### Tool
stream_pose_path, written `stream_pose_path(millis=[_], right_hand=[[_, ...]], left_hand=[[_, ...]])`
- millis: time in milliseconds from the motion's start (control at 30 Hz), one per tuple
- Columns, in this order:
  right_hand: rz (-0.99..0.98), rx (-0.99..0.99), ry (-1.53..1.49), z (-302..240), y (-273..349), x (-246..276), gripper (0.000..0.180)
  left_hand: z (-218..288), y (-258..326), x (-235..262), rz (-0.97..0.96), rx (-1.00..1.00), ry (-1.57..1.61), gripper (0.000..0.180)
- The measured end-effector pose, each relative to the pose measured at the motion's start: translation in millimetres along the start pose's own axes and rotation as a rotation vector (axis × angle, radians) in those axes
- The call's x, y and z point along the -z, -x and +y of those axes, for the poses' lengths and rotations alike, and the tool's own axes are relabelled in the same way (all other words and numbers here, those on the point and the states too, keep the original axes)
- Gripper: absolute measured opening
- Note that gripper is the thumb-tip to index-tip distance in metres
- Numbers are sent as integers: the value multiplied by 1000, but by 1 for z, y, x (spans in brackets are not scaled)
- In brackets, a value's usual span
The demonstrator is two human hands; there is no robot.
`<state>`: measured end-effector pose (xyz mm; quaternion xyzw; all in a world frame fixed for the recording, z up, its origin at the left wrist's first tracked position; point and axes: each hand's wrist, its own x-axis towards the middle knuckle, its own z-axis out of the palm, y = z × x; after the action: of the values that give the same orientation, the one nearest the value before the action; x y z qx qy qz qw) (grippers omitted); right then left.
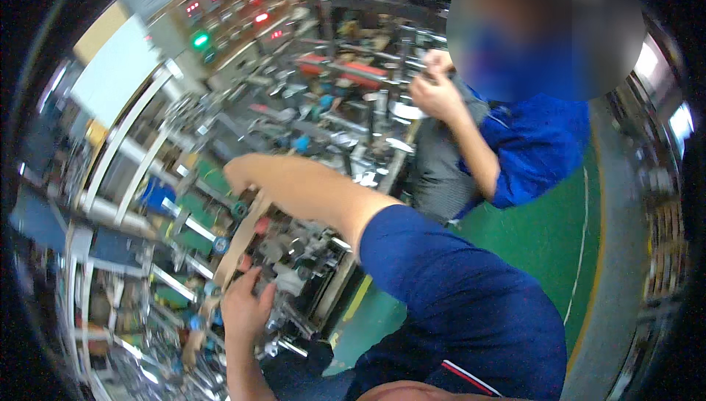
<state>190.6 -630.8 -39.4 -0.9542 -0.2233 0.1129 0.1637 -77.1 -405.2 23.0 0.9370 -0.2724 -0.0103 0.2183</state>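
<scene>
A long tan strip point(243, 235) runs slantwise over a machine bed full of metal fittings. My left hand point(246, 305) comes up from the lower edge and grips the strip near its lower part, fingers curled at its edge. My right arm, in a dark blue short sleeve, reaches across from the lower right. My right hand point(237, 173) is over the strip's upper end, above the machine's rollers; its fingers are turned away, so I cannot tell what it holds.
The machine point(294, 136) has metal rails, blue knobs, green parts and white tubes point(125, 144). A control panel point(220, 19) with red and green lights sits behind. A co-worker in a blue shirt point(537, 151) stands right, hands point(434, 92) raised. The floor point(544, 239) is green.
</scene>
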Motion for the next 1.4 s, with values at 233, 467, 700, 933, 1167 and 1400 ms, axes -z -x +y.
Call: stream_pose_path(millis=[233, 467, 700, 933, 1167, 1400], right_hand=[[59, 217, 140, 60, 18, 8, 35], [-120, 12, 43, 17, 19, -6, 38], [-32, 194, 101, 34, 9, -10, 36], [-81, -39, 95, 42, -2, -7, 39], [-139, 1, 138, 27, 5, 4, 38], [-34, 96, 130, 39, 16, 3, 30]], left_hand=[[12, -19, 0, -172, -11, -36, 39], [-8, 10, -13, -138, -34, -111, 42], [-5, -7, -11, -117, -56, -36, 40], [20, -15, 0, -153, 7, -96, 48], [18, -14, -1, -118, -5, -70, 47], [-1, -8, -7, -150, -29, -86, 42]])
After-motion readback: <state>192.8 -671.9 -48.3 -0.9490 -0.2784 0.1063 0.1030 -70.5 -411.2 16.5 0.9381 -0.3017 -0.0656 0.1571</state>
